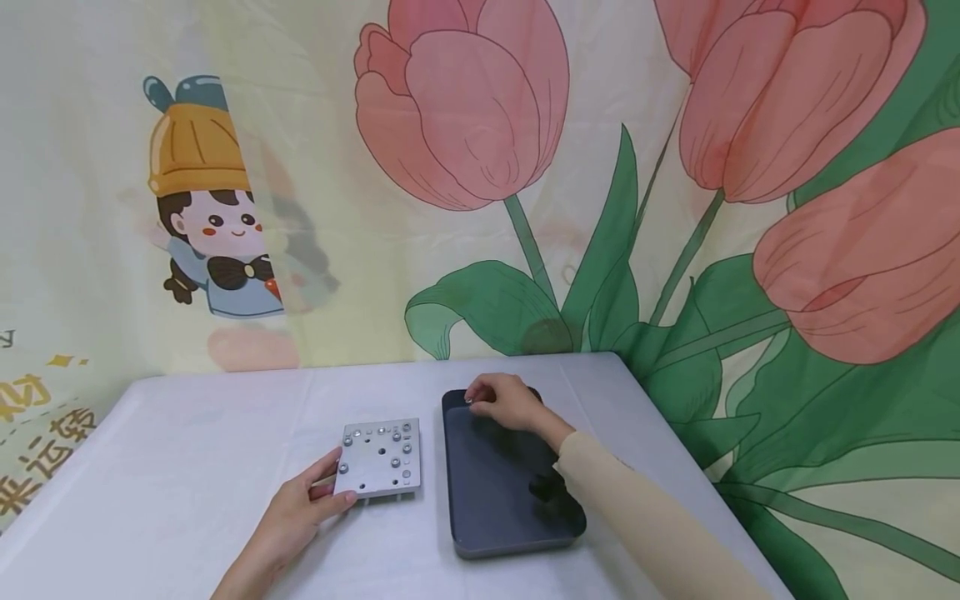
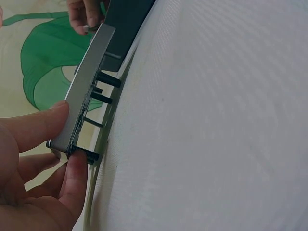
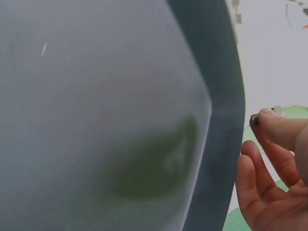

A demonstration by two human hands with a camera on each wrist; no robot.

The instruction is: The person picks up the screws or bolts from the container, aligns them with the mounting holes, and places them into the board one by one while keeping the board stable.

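Observation:
My left hand [image 1: 295,511] grips a square silver metal plate [image 1: 378,483] at its left edge, thumb along the near corner. Several screw heads and holes show on the plate's top face. In the left wrist view, threaded screw shanks [image 2: 109,79] stick out of its underside, and a finger touches one near the corner. Over the far end of a dark grey tray [image 1: 495,483], my right hand [image 1: 512,402] pinches a small metal part [image 3: 255,119] between thumb and finger. Its shape is mostly hidden by the thumb.
The tray lies just right of the plate on a white-covered table [image 1: 202,450]. A black object [image 1: 546,487] shows by the right sleeve, over the tray. Behind the table's far edge hangs a printed cloth [image 1: 337,250] with tulips and a cartoon figure.

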